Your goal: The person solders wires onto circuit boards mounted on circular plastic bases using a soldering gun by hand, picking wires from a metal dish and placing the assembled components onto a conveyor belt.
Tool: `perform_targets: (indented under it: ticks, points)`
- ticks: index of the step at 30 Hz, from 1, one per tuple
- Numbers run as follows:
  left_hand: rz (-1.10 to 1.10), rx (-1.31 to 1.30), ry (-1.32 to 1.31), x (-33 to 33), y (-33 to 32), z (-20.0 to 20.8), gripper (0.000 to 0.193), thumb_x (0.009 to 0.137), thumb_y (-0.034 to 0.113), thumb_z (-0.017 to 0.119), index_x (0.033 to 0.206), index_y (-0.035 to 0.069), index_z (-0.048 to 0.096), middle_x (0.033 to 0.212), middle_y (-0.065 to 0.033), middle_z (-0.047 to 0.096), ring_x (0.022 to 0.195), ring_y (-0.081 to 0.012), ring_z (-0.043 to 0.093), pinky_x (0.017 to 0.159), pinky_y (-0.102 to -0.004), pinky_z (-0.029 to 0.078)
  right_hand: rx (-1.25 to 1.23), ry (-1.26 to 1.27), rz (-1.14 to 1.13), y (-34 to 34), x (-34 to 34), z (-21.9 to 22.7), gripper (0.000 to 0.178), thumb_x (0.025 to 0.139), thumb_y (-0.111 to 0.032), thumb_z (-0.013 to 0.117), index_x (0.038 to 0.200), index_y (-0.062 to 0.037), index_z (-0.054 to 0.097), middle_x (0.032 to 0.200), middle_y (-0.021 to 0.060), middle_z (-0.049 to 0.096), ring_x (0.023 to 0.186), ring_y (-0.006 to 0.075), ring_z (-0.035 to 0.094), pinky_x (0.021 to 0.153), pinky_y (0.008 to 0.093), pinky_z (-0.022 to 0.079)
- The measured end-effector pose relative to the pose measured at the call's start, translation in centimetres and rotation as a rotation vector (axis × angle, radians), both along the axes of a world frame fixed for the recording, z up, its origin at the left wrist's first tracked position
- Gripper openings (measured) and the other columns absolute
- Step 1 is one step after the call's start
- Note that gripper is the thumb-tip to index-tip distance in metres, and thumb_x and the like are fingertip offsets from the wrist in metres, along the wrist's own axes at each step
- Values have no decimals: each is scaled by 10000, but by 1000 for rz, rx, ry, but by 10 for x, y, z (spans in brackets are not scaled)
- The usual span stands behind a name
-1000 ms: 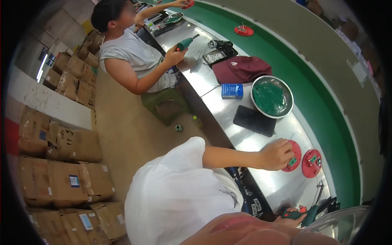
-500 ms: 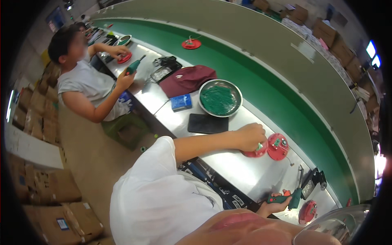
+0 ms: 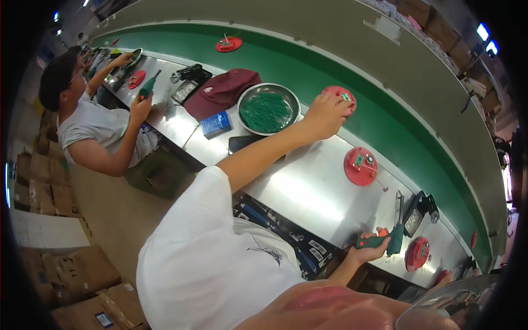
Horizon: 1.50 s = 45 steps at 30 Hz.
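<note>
My left hand (image 3: 323, 118) is stretched across the metal bench, its fingers gripping the edge of a round red disc (image 3: 351, 105) with a small green circuit board. That disc is over the green strip beyond the bench, and my fingers cover part of it. Low on the right, my right hand (image 3: 367, 254) is wrapped around the handle of a green power screwdriver (image 3: 395, 241), whose long thin tip points away from me. A second red disc (image 3: 360, 175) with a circuit board and a loose wire lies on the bench between my hands. Another red disc (image 3: 417, 254) lies beside the screwdriver.
A steel bowl (image 3: 297, 115) of thin green pieces stands near a blue box (image 3: 216, 125), a dark flat slab (image 3: 237, 144) and maroon cloth (image 3: 225, 91). A black device (image 3: 419, 213) lies far right. At left a co-worker (image 3: 99, 132) holds a similar screwdriver. A red disc (image 3: 229, 44) rests on the green strip (image 3: 396, 124).
My left hand has carried a red disc from the bench, beside the second disc, away to the green strip. My right hand keeps its hold on the screwdriver. The co-worker's far hand has reached toward a bowl.
</note>
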State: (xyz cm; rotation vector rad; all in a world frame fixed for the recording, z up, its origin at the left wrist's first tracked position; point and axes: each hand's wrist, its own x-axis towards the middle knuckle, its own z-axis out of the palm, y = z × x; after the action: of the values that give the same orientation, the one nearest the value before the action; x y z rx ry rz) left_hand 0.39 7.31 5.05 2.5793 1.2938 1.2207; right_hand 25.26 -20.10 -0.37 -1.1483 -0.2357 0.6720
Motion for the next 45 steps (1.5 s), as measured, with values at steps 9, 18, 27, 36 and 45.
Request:
perform_targets:
  ticks: [9,18,27,36,45]
  points:
    - [180,389,-708,-149,-33,116,734,775,-16,687,1458,-3,417,1304,-188,626,786,-237,710,704,-318,554,-73,-20,-18,3,12,-19,450,1033,-449,412,1038,-45,610,577,36,503,488,129,456,452,252,339]
    - [526,617,-136,-238,-138,109,674,744,-36,688,1384,-83,479,1234,-167,677,520,-125,529,561,-245,475,15,-75,81,-1,42,-36,512,926,-548,579,1003,-43,602,543,35,487,404,170,498,358,292,369]
    - [556,72,-280,-242,-137,42,768,764,-68,682,1483,24,430,1231,-164,695,559,-122,601,556,-256,504,-114,-79,2,-6,28,-20,499,1040,-443,422,1182,9,579,588,8,481,492,126,451,501,243,328]
    - [926,690,-43,-293,-162,137,521,819,31,691,1316,26,534,983,-98,603,711,-243,546,697,-353,502,-62,-110,-6,2,-3,-3,422,993,-362,470,1142,27,540,571,52,498,470,153,447,480,256,353]
    - [633,726,46,-239,-177,131,266,788,-173,634,1027,-58,604,835,-118,625,749,-199,612,668,-327,509,35,-315,14,2,-5,-4,379,926,-257,538,1117,70,542,545,75,492,457,163,435,463,272,368]
